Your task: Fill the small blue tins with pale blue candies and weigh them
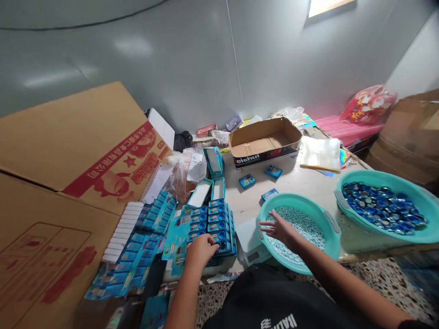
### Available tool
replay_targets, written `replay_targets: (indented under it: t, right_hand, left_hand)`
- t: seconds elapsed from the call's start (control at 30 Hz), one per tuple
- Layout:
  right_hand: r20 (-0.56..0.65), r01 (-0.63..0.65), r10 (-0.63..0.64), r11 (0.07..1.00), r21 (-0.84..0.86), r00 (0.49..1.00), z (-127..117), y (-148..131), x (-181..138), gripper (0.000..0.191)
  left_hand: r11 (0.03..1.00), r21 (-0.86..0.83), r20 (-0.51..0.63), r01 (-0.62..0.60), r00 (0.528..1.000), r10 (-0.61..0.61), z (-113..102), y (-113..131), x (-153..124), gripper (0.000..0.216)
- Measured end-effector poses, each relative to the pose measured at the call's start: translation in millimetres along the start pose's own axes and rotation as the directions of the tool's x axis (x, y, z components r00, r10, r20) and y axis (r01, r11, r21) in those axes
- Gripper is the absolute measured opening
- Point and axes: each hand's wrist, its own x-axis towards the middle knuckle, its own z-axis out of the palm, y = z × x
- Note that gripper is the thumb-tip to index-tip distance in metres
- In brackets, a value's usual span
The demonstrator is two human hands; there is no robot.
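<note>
The left hand point(201, 249) curls over the near end of the blue boxes point(218, 217); whether it grips one cannot be told. The right hand point(279, 227) is open, fingers spread above the pellets point(310, 225) in the tub point(332, 249). The boxes look light and crushable, best held by their edges; the pellets probably roll. The table point(235, 185) is pale, the wall point(192, 55) grey.

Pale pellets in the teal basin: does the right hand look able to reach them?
Probably yes: the right hand is over the teal basin, open and seemingly empty, with no lid covering the pale pellets.
</note>
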Motion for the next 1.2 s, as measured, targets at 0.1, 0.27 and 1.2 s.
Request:
replay_targets:
  t: [0.1, 0.27, 1.2]
  right_hand:
    - [-0.119, 0.041, -0.043, 0.999, -0.017, 0.992, -41, -9, -3, 0.055]
    - [-0.258, 0.061, -0.077, 0.996, -0.07, 0.963, -75, -1, -3, 0.037]
    - [0.156, 0.373, -0.547, 0.31, -0.875, 0.823, -14, 20, 57, 0.032]
  left_hand:
    - [0.99, 0.138, 0.13, -0.023, 0.991, 0.005, -10, 6, 15, 0.017]
    - [0.943, 0.261, 0.389, -0.206, 0.917, 0.093, -11, 38, 41, 0.027]
    - [0.968, -0.018, -0.307, -0.251, 0.923, 0.233, 68, -31, -10, 0.024]
